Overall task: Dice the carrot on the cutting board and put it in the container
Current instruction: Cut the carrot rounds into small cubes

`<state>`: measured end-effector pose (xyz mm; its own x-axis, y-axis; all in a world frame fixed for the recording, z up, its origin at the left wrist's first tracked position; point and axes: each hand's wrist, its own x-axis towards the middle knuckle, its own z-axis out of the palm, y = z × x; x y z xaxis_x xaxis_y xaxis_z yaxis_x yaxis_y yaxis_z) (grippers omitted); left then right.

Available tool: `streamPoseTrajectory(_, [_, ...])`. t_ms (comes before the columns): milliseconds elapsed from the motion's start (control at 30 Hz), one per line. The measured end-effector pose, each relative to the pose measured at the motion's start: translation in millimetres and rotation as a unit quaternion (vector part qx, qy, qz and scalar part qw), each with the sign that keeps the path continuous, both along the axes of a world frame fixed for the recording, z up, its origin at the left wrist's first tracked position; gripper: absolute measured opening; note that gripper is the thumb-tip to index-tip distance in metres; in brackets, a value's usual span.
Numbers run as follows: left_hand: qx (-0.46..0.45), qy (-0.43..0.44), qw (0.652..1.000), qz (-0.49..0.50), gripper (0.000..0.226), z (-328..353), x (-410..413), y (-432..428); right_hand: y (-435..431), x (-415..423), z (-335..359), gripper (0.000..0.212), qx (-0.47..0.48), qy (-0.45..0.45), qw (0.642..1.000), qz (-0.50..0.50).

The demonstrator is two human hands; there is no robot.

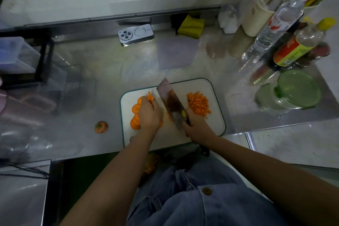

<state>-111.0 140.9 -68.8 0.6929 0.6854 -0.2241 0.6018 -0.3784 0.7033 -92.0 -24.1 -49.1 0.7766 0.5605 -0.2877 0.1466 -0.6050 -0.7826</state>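
Stacked carrot slices (136,114), at 9 o'clock on the cutting board (217,118), probably stiff, light and slick: best pinned from above, as the left hand (149,111) does with curled fingers. The right hand (197,127) grips the cleaver (172,104); diced carrot (199,103) lies at 3 o'clock.

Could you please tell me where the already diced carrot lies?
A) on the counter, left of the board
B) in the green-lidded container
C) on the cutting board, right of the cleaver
C: the diced carrot sits in a heap on the cutting board, to the right of the cleaver.
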Motion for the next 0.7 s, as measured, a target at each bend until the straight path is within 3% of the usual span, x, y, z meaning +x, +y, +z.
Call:
streamPoseTrajectory(100, [0.010,0.011,1.000,-0.006,0.029,2,-1,-3,-2,-5,-8,0.009,-0.034,-0.010,0.999,0.039])
streamPoseTrajectory(233, [0.012,0.016,0.999,-0.051,0.022,3,-2,-6,-10,2,-13,0.011,-0.040,-0.031,0.999,-0.011])
streamPoseTrajectory(333, [0.026,0.002,0.992,-0.124,0.010,1,-2,-7,-18,15,-12,0.033,-0.067,-0.029,0.995,-0.063])
streamPoseTrajectory(500, [0.114,0.047,0.948,-0.293,0.024,-7,-1,-14,-24,30,-6,0.049,-0.052,0.013,0.993,-0.105])
streamPoseTrajectory(600, [0.189,0.075,0.922,-0.329,0.024,-10,0,-18,-23,33,-2,0.043,-0.035,0.010,0.993,-0.112])
streamPoseTrajectory(700, [0.214,0.063,0.918,-0.327,0.032,-11,-3,-17,-22,32,-4,0.036,-0.038,0.001,0.993,-0.108])
